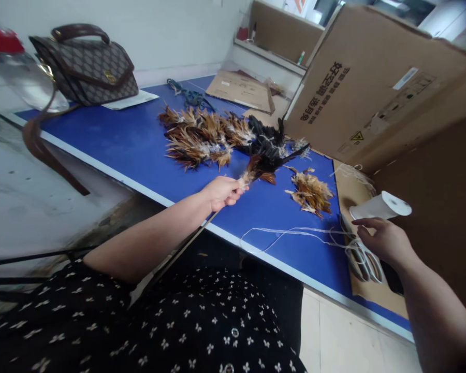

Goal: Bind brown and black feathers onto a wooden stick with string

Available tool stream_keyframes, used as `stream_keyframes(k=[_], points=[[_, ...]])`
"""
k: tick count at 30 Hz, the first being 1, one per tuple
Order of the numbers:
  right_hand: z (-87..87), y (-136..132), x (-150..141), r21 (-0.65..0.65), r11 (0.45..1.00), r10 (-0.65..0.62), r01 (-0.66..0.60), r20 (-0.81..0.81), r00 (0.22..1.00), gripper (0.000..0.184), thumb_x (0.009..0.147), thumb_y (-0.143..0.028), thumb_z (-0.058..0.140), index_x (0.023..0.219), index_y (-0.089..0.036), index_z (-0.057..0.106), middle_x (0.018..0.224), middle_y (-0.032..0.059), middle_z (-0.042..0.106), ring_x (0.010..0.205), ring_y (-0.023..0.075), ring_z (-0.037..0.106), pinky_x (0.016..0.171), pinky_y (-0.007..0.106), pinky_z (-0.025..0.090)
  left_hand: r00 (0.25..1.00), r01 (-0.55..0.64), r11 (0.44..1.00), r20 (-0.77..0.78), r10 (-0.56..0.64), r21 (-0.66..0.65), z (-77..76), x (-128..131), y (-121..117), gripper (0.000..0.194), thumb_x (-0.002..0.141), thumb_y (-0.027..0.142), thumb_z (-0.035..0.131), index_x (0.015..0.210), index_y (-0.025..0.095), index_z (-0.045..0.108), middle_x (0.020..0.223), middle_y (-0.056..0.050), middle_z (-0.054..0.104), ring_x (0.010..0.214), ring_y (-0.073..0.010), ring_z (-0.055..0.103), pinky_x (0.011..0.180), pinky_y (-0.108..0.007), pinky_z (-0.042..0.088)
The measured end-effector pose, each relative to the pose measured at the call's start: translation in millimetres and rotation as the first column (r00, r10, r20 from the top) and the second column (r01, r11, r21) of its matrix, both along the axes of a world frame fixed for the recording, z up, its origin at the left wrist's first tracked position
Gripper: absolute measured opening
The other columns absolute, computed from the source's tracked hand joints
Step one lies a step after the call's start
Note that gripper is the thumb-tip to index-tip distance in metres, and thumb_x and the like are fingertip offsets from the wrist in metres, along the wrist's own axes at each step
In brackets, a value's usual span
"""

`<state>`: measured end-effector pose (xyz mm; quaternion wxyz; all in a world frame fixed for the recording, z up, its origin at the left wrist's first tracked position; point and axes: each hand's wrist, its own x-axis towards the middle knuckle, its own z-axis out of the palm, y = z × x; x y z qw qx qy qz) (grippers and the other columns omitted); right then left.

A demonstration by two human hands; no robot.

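My left hand (224, 192) is closed around the thin stick of a feather duster (267, 163), where brown and black feathers fan out from its end. The stick (178, 251) runs back below my forearm toward my lap. Over at the right, my right hand (386, 241) hovers above scissors (367, 261) with pale handles, index finger stretched out and thumb a little apart from it. White string (295, 230) trails in loops from the scissors across the blue table. Just beyond that hand a white spool (380, 206) lies on its side.
Bunches of brown feathers (198, 137) and black feathers (266, 134) lie mid-table, with a smaller tan bunch (312, 191) to their right. A large cardboard box (373, 88) stands at right. A handbag (89, 67) and a red-lidded clear jar (23, 77) sit at back left.
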<state>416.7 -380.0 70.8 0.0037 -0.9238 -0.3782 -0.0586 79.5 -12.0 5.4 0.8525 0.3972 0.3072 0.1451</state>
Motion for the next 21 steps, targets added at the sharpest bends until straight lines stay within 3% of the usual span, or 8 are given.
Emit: stream_keyframes(k=[6,10,12,14,15,17,19,21], points=[[-19.6,8.7,-13.2,-0.168,0.985,0.012,-0.041,-0.173,0.985,0.026,0.09,-0.05,0.077,0.082,-0.027,0.086,0.09,0.0093,0.083,0.084,0.0299,0.075,0.079,0.039,0.05,1.0,0.003,0.999,0.017,-0.002,-0.035,-0.2,-0.9,0.9,0.03,0.112,0.016,0.07,0.084,0.007,0.072,0.065,0.001,0.053,0.044,-0.0003,0.03,0.045,-0.016,0.013],[-31.8,11.1,-26.5,-0.154,0.986,0.04,-0.059,-0.121,0.992,0.022,0.088,-0.042,0.068,0.083,-0.027,0.083,0.098,0.0119,0.084,0.087,0.033,0.077,0.08,0.042,0.051,1.0,0.009,1.0,0.025,-0.008,-0.015,0.5,-0.9,-1.2,0.032,0.114,0.017,0.067,0.084,0.007,0.072,0.066,0.001,0.053,0.044,0.0,0.03,0.045,-0.016,0.013],[-26.0,12.4,-32.8,-0.063,0.997,0.036,-0.041,-0.088,0.995,0.029,0.092,-0.045,0.063,0.094,-0.025,0.083,0.105,0.0141,0.085,0.082,0.0319,0.077,0.079,0.043,0.054,1.0,0.014,1.0,0.012,-0.014,0.011,4.3,-0.9,-4.2,0.036,0.116,0.017,0.062,0.083,0.007,0.071,0.066,0.002,0.052,0.044,0.0001,0.029,0.045,-0.017,0.014],[-14.9,17.6,-43.1,0.128,0.992,0.021,-0.007,-0.105,0.994,0.039,0.094,-0.057,0.064,0.102,-0.024,0.082,0.101,0.0152,0.085,0.07,0.03,0.074,0.073,0.044,0.056,1.0,0.023,0.999,0.012,-0.024,0.044,11.5,-1.0,-8.3,0.037,0.117,0.017,0.06,0.083,0.006,0.071,0.066,0.002,0.052,0.045,0.0,0.029,0.045,-0.017,0.014],[-8.9,22.3,-50.3,0.256,0.967,0.026,0.012,-0.144,0.989,0.042,0.093,-0.062,0.067,0.104,-0.024,0.082,0.098,0.0152,0.086,0.068,0.0301,0.074,0.07,0.043,0.057,0.999,0.026,0.998,0.024,-0.028,0.064,16.4,-1.1,-10.5,0.037,0.117,0.017,0.06,0.084,0.006,0.072,0.067,0.002,0.052,0.045,-0.0002,0.029,0.045,-0.017,0.014],[2.4,35.8,-67.9,0.445,0.895,0.148,-0.001,-0.295,0.944,0.047,0.094,-0.069,0.073,0.107,-0.025,0.081,0.104,0.0167,0.088,0.082,0.0332,0.08,0.073,0.042,0.06,0.997,0.021,0.994,0.07,-0.029,0.106,27.9,-1.8,-14.2,0.035,0.118,0.018,0.06,0.086,0.007,0.072,0.068,0.002,0.053,0.046,-0.0006,0.03,0.045,-0.017,0.015],[13.8,51.4,-85.6,0.571,0.82,0.246,0.037,-0.409,0.879,0.051,0.094,-0.074,0.081,0.109,-0.025,0.079,0.105,0.0171,0.088,0.091,0.0348,0.083,0.077,0.042,0.063,0.99,0.015,0.989,0.134,-0.035,0.147,40.3,-4.1,-16.1,0.034,0.117,0.019,0.062,0.087,0.007,0.072,0.069,0.002,0.054,0.047,-0.0008,0.031,0.046,-0.017,0.017],[28.6,63.7,-97.7,0.678,0.732,0.305,0.063,-0.41,0.86,0.05,0.092,-0.074,0.087,0.107,-0.027,0.078,0.107,0.0159,0.088,0.095,0.0342,0.085,0.083,0.043,0.067,0.979,0.006,0.983,0.198,-0.043,0.184,51.6,-8.9,-15.9,0.032,0.115,0.02,0.067,0.086,0.008,0.071,0.07,0.001,0.056,0.048,-0.0007,0.033,0.047,-0.017,0.018]])
